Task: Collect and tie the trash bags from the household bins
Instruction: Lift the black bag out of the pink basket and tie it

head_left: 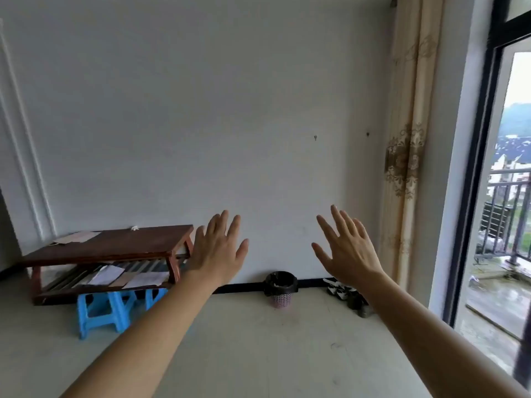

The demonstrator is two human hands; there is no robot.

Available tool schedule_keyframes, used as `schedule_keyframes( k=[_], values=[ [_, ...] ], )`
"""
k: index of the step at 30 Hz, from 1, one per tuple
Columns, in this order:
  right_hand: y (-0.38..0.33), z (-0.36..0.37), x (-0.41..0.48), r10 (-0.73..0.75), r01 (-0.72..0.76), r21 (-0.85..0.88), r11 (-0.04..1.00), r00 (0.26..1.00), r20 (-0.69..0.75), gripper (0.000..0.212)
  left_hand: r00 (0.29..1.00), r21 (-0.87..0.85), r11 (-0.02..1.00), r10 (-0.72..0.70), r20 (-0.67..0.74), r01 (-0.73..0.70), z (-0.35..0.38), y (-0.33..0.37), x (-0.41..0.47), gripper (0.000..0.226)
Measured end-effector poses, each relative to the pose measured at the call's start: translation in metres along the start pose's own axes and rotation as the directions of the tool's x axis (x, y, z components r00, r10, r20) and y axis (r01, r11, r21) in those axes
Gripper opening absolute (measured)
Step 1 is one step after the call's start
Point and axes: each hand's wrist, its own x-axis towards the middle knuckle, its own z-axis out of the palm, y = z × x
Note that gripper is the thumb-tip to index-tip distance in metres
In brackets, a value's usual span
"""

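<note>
A small pink mesh bin [282,300] stands on the floor against the far wall. A black trash bag [280,280] lines it and folds over its rim. Something pale lies inside the bag. My left hand [217,249] is raised in front of me with straight, spread fingers and holds nothing. My right hand [345,247] is raised the same way, fingers spread, empty. The bin sits between and beyond both hands, well out of reach.
A low brown wooden table [115,245] with papers on its top and lower shelf stands at the left wall. Blue plastic stools [99,311] sit in front of it. Shoes [349,295] lie right of the bin. A beige curtain [406,156] and an open balcony door [500,196] are at the right.
</note>
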Motion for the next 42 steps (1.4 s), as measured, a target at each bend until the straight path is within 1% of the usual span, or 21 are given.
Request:
schedule_keyframes(
  k=[1, 4, 8, 10, 11, 14, 16, 18, 21, 25, 27, 29, 31, 34, 37, 42],
  values=[
    [0.006, 0.014, 0.003, 0.009, -0.009, -0.004, 1.000, 0.999, 0.032, 0.070, 0.999, -0.008, 1.000, -0.003, 0.044, 0.003, 0.014, 0.006, 0.009, 0.078],
    [0.038, 0.078, 0.022, 0.043, -0.042, -0.027, 0.999, 0.998, 0.050, 0.070, 0.997, 0.014, 1.000, 0.016, 0.071, -0.017, 0.079, 0.026, 0.052, 0.084],
    [0.092, 0.156, 0.073, 0.089, -0.087, -0.027, 0.996, 0.992, 0.093, 0.071, 0.996, 0.016, 1.000, 0.019, 0.092, -0.020, 0.150, 0.051, 0.136, 0.066],
    [0.118, 0.190, 0.107, 0.092, -0.090, -0.018, 0.996, 0.986, 0.141, 0.071, 0.991, 0.016, 1.000, 0.016, 0.129, -0.018, 0.175, 0.055, 0.181, 0.065],
    [0.128, 0.202, 0.123, 0.087, -0.085, -0.018, 0.996, 0.984, 0.152, 0.071, 0.992, 0.021, 1.000, 0.017, 0.121, -0.020, 0.184, 0.054, 0.198, 0.065],
    [0.155, 0.241, 0.182, 0.081, -0.080, -0.009, 0.997, 0.987, 0.139, 0.067, 0.994, 0.052, 0.999, 0.007, 0.112, -0.013, 0.214, 0.044, 0.258, 0.065],
    [0.165, 0.277, 0.220, 0.079, -0.083, 0.012, 0.996, 0.979, 0.188, 0.067, 0.989, 0.076, 0.997, -0.001, 0.149, -0.010, 0.243, 0.035, 0.295, 0.065],
    [0.167, 0.313, 0.250, 0.056, -0.064, 0.027, 0.998, 0.975, 0.215, 0.067, 0.988, 0.100, 0.995, 0.006, 0.157, -0.022, 0.272, 0.027, 0.322, 0.065],
    [0.164, 0.381, 0.299, 0.019, -0.034, 0.053, 0.998, 0.967, 0.252, 0.067, 0.987, 0.051, 0.999, -0.015, 0.161, 0.007, 0.329, 0.012, 0.367, 0.063],
    [0.154, 0.486, 0.369, -0.026, 0.015, 0.037, 0.999, 0.953, 0.302, 0.069, 0.983, 0.020, 1.000, -0.025, 0.180, 0.021, 0.422, -0.020, 0.441, 0.063],
    [0.148, 0.534, 0.411, -0.031, 0.022, 0.030, 0.999, 0.944, 0.329, 0.072, 0.975, 0.002, 0.999, -0.040, 0.218, 0.040, 0.466, -0.038, 0.486, 0.064],
    [0.145, 0.576, 0.456, -0.039, 0.024, 0.044, 0.999, 0.929, 0.368, 0.070, 0.960, -0.007, 0.998, -0.061, 0.273, 0.065, 0.505, -0.054, 0.537, 0.065],
    [0.146, 0.610, 0.498, -0.047, 0.031, 0.048, 0.998, 0.924, 0.379, 0.069, 0.952, -0.025, 0.996, -0.073, 0.299, 0.084, 0.538, -0.065, 0.589, 0.065],
    [0.161, 0.657, 0.548, -0.037, 0.022, 0.043, 0.999, 0.922, 0.385, 0.068, 0.945, -0.041, 0.996, -0.061, 0.322, 0.079, 0.584, -0.067, 0.661, 0.064],
    [0.189, 0.714, 0.580, -0.004, -0.013, 0.034, 0.999, 0.897, 0.442, 0.069, 0.917, -0.069, 0.995, -0.044, 0.397, 0.077, 0.641, -0.054, 0.719, 0.064],
    [0.241, 0.828, 0.616, 0.065, -0.092, 0.031, 0.995, 0.866, 0.496, 0.068, 0.877, -0.072, 0.996, -0.006, 0.480, 0.046, 0.755, -0.022, 0.786, 0.063]
  ],
)
